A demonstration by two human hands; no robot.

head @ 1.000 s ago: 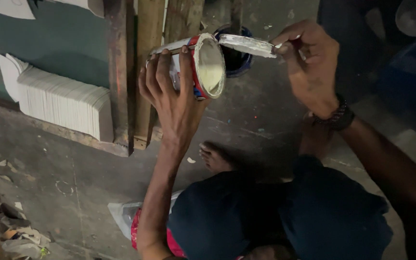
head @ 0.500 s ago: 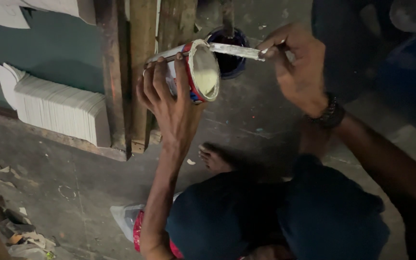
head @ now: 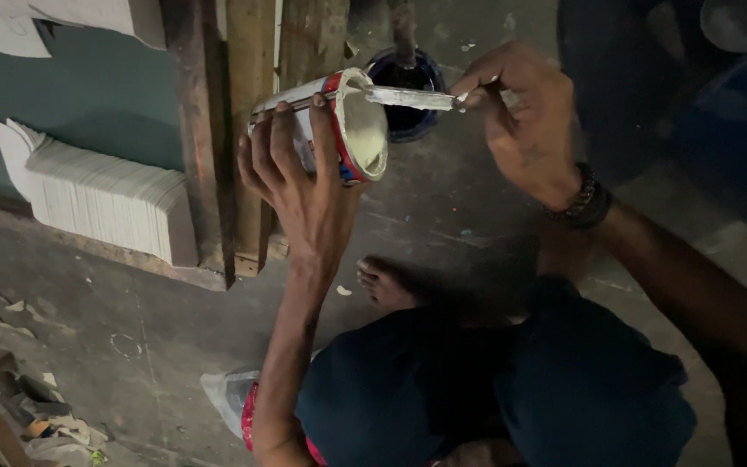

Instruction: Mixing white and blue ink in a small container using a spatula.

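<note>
My left hand [head: 300, 186] grips a small white tin with a red rim [head: 349, 121], tilted on its side so its pale inside faces right. My right hand [head: 525, 130] pinches a thin flat stick [head: 408, 98] coated in white paste; the stick's tip rests on the tin's upper rim. Just behind the tin, on the floor, stands a dark round pot [head: 408, 86] with something upright in it.
Wooden posts [head: 248, 130] rise left of the tin. A stack of white sheets [head: 101, 199] lies against a teal wall [head: 79, 95]. My bare foot [head: 386, 281] and dark-clothed knees [head: 494, 389] are below. Scraps [head: 54, 428] and a plastic bag [head: 231, 393] litter the concrete floor.
The tin and both hands have shifted slightly left and down in view. The stick stays across the tin's rim, drawn a little toward the right.
</note>
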